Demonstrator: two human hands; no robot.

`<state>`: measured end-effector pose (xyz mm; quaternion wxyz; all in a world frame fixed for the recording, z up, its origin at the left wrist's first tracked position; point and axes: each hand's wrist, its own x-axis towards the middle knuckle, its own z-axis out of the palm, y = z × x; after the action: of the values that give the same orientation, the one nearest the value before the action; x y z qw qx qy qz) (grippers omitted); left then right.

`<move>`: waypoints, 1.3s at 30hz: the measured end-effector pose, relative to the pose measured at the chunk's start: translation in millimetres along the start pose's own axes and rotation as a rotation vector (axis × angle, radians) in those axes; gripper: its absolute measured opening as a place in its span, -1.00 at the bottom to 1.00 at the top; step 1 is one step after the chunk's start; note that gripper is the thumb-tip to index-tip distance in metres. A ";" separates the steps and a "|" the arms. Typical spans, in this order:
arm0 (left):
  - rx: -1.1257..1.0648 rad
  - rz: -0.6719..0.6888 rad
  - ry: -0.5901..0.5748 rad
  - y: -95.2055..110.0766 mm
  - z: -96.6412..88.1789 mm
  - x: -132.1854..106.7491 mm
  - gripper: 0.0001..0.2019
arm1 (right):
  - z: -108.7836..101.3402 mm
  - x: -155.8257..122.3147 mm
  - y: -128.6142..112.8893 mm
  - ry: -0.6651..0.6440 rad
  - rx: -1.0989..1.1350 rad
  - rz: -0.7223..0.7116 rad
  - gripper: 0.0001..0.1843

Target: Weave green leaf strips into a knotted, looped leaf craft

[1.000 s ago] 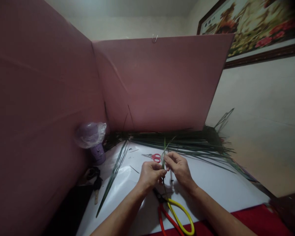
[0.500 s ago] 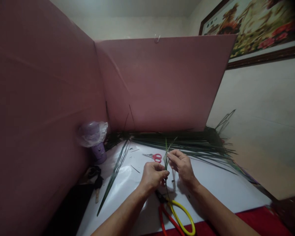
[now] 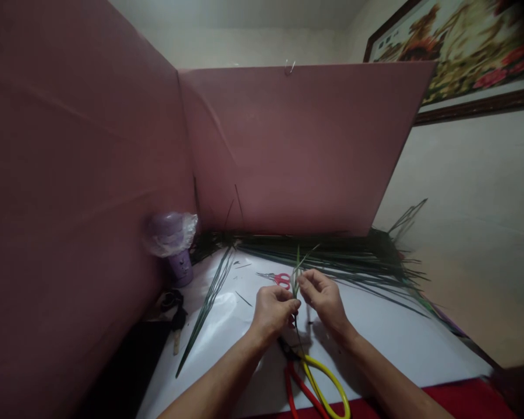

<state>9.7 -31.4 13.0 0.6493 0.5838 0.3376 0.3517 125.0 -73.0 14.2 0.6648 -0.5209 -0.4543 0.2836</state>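
My left hand (image 3: 274, 311) pinches the lower part of a small green piece made of leaf strips (image 3: 296, 283), held upright over the white table surface. Two thin tips stick up from it, and a thin stem hangs below my fingers. My right hand (image 3: 325, 297) is closed, its thumb and fingertips pinching at the right side of the same piece. Below my hands lie large scissors (image 3: 325, 384) with one yellow and one red handle. Small scissors (image 3: 282, 280) with red handles lie just beyond the piece.
Long green leaves (image 3: 310, 250) are heaped along the back, under a pink panel (image 3: 297, 145). A separate bundle of leaves (image 3: 205, 314) lies at left, near a purple cup (image 3: 181, 267) topped with clear plastic. A black object (image 3: 178, 317) sits at the left edge. Red cloth (image 3: 458, 398) covers the front.
The view has shifted slightly, so everything appears a little further right. Both hands keep nearly the same hold on the leaf piece.
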 end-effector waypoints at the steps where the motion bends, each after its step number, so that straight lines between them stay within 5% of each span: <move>1: 0.001 0.012 0.005 -0.7 -0.6 0.6 -0.87 | 0.4 -2.1 1.0 -0.020 -0.037 -0.024 -0.72; 13: 0.062 0.026 -0.004 -8.5 -3.1 5.0 -0.89 | 1.6 -4.8 2.2 0.013 -0.169 -0.089 -0.73; 22: -0.053 -0.026 0.056 4.0 -4.8 2.2 -0.87 | 4.0 -8.2 5.3 0.039 -0.208 -0.084 -0.70; 29: -0.179 -0.027 0.133 7.3 -14.9 6.6 -0.82 | 14.3 -23.0 16.4 -0.106 -0.211 0.039 -0.64; 39: -0.203 -0.046 0.207 3.4 -14.6 5.1 -0.82 | 23.8 -33.2 7.4 -0.171 -0.205 -0.051 -0.81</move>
<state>-0.3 -19.2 14.9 0.6746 0.4680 0.3787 0.4272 90.1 -88.7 -2.0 0.5740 -0.5481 -0.5489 0.2622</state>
